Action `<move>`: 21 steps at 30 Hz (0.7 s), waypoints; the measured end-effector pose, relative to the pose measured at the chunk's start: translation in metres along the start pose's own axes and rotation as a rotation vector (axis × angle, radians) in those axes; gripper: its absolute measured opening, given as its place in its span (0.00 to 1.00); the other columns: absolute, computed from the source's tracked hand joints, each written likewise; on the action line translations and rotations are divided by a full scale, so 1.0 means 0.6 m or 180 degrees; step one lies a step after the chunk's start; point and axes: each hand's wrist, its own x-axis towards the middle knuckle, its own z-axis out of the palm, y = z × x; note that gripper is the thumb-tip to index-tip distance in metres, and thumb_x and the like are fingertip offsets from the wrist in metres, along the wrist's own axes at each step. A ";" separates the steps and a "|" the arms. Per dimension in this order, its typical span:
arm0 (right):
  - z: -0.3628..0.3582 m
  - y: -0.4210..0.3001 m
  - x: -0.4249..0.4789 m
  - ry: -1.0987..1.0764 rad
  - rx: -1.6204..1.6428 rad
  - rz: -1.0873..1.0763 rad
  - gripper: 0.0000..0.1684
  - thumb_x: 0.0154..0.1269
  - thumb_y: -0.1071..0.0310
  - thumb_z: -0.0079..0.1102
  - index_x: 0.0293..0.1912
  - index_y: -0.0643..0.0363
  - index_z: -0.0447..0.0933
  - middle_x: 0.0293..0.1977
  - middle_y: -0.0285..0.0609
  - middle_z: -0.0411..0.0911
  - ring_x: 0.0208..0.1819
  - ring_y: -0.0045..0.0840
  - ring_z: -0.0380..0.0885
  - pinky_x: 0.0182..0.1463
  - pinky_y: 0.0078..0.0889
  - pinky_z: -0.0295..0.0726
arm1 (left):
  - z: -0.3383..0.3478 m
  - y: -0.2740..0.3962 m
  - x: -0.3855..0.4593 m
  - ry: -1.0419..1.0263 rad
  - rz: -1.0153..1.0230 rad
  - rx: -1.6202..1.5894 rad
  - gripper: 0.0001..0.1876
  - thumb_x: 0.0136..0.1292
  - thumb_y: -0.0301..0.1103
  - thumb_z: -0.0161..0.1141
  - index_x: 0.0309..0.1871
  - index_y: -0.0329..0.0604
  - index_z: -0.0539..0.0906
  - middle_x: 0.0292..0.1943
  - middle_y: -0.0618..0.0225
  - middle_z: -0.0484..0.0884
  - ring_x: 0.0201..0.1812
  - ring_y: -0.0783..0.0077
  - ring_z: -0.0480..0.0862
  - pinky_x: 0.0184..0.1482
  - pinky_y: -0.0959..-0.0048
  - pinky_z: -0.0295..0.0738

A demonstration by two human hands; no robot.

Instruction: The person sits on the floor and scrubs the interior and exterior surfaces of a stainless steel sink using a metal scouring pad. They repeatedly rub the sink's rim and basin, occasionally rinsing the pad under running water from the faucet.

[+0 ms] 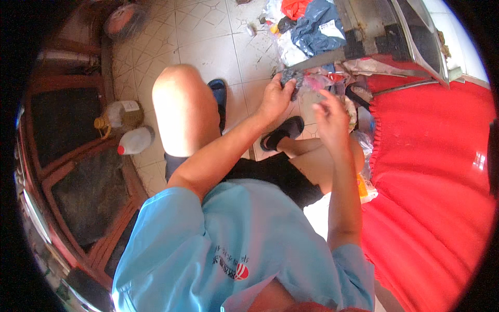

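My left hand (277, 95) pinches a dark grey, rough-textured wad (291, 80) that looks like a steel wool scourer, between thumb and fingers. It is held above the tiled floor, beside the lower edge of a stained metal panel (366, 35). To its right, my right hand (333, 115) is raised with nothing in it. Its fingers are apart and slightly blurred. Pink and clear plastic film (314, 81) lies beyond and between the two hands.
Plastic bags (317, 29) are heaped on the tiled floor (206, 46) ahead. Red cloth (432, 156) covers the right side. On the left, an oil bottle (124, 113) and a white red-capped bottle (136, 140) stand by a wooden-framed cabinet (70, 167). A wrapped round object (122, 19) sits farther back.
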 end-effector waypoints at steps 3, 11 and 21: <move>-0.105 -0.082 0.020 0.1080 -0.0131 -0.0424 0.16 0.71 0.72 0.59 0.56 0.63 0.80 0.46 0.46 0.84 0.46 0.29 0.82 0.53 0.32 0.80 | 0.038 0.048 0.050 0.0153 0.0988 0.0725 0.20 0.71 0.40 0.63 0.59 0.34 0.78 0.36 0.54 0.85 0.33 0.67 0.84 0.36 0.67 0.79; -0.251 -0.150 0.171 0.2851 -0.1802 -0.1743 0.17 0.75 0.66 0.55 0.56 0.65 0.80 0.50 0.47 0.83 0.53 0.32 0.79 0.60 0.36 0.75 | 0.089 -0.057 0.124 0.0491 0.1062 0.1284 0.21 0.63 0.25 0.60 0.60 0.37 0.77 0.47 0.42 0.80 0.44 0.41 0.83 0.51 0.51 0.79; -0.212 -0.104 0.225 0.2763 -0.1500 -0.2622 0.23 0.80 0.60 0.42 0.55 0.66 0.81 0.51 0.49 0.83 0.55 0.41 0.76 0.65 0.42 0.68 | 0.143 0.094 0.045 0.0252 0.1536 0.0306 0.22 0.62 0.24 0.60 0.60 0.33 0.74 0.52 0.43 0.77 0.49 0.42 0.81 0.55 0.54 0.76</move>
